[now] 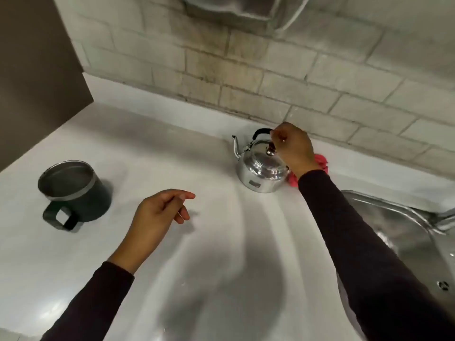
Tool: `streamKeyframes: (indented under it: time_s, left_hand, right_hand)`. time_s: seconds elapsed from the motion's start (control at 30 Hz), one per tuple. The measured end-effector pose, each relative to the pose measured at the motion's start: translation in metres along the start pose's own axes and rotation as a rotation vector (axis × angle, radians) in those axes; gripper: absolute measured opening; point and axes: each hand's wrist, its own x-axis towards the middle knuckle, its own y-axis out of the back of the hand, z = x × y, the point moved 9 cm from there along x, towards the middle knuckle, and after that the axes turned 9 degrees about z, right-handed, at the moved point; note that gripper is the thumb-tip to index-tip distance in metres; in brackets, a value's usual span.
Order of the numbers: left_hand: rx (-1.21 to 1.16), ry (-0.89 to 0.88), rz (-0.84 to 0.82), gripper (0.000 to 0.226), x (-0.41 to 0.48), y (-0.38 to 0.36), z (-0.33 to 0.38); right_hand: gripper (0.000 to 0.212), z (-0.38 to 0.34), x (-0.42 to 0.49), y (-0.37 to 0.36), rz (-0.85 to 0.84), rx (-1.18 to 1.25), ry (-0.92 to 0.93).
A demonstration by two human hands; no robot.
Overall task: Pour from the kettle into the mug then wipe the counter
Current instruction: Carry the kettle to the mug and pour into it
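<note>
A shiny steel kettle (259, 168) stands on the white counter (172, 148) near the back wall, spout pointing left. My right hand (294, 148) is over its lid, fingers curled around the right part of the black handle. A dark green mug (73, 190) with a steel rim stands at the left, handle toward me, and looks empty. My left hand (157, 212) hovers over the counter between mug and kettle, fingers loosely apart, holding nothing. A pink cloth (321, 161) lies behind the kettle, mostly hidden by my right wrist.
A steel sink (406, 230) with a tap fills the right side. A tiled wall (270, 77) runs along the back. A dark panel (37, 70) stands at the far left.
</note>
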Motion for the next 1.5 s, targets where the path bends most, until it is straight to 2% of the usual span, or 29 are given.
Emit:
streamKeyframes:
  time_s: [0.07,0.23,0.33,0.4,0.53,0.63,0.77,0.87,0.93,1.0,1.1,1.3,1.4,1.5]
  left_hand:
    - [-0.014,0.024,0.020,0.027,0.005,-0.002,0.000]
    - [-0.053,0.038,-0.014,0.031,0.011,-0.016,0.000]
    - [-0.062,0.037,-0.033,0.033,0.012,-0.018,-0.001]
    - [-0.058,0.042,-0.042,0.035,0.011,-0.019,-0.003]
    - [-0.042,0.039,-0.036,0.036,0.008,-0.012,-0.006]
    - [-0.029,0.030,-0.027,0.032,0.007,-0.005,-0.004]
    - [-0.026,0.026,-0.025,0.029,0.003,0.001,-0.001]
    - [-0.033,0.015,-0.024,0.029,0.000,0.006,0.000]
    - [-0.030,0.008,-0.030,0.029,-0.002,0.008,0.001]
    - [-0.031,0.004,-0.039,0.030,-0.005,0.009,0.001]
    - [-0.054,-0.021,-0.032,0.031,-0.007,0.020,0.005]
    - [-0.109,-0.072,0.012,0.033,-0.011,0.049,0.015]
    - [-0.152,-0.111,0.025,0.037,-0.016,0.068,0.027]
    - [-0.170,-0.123,0.046,0.037,-0.018,0.089,0.031]
  right_hand:
    - [0.015,0.008,0.019,-0.009,-0.038,-0.074,0.023]
    - [0.041,0.060,0.042,-0.048,-0.259,-0.302,-0.087]
    - [0.035,0.088,0.042,-0.064,-0.345,-0.181,-0.305]
    - [0.029,0.095,0.043,-0.070,-0.371,-0.149,-0.341]
    - [0.020,0.092,0.056,-0.063,-0.299,-0.177,-0.297]
    - [0.024,0.082,0.061,-0.048,-0.223,-0.198,-0.257]
    - [0.016,0.053,0.056,-0.032,-0.229,-0.240,-0.159]
    - [0.031,0.036,0.034,-0.037,-0.313,-0.243,-0.101]
    - [0.042,0.028,0.021,-0.037,-0.295,-0.268,-0.082]
    - [0.051,0.024,0.017,-0.030,-0.231,-0.255,-0.108]
    - [0.054,0.004,0.021,-0.006,-0.100,-0.193,-0.105]
    - [0.059,-0.078,0.025,0.068,0.070,-0.066,-0.066]
    - [0.050,-0.117,0.015,0.094,0.102,0.041,-0.085]
    - [0.033,-0.157,-0.004,0.104,0.077,0.148,0.001]
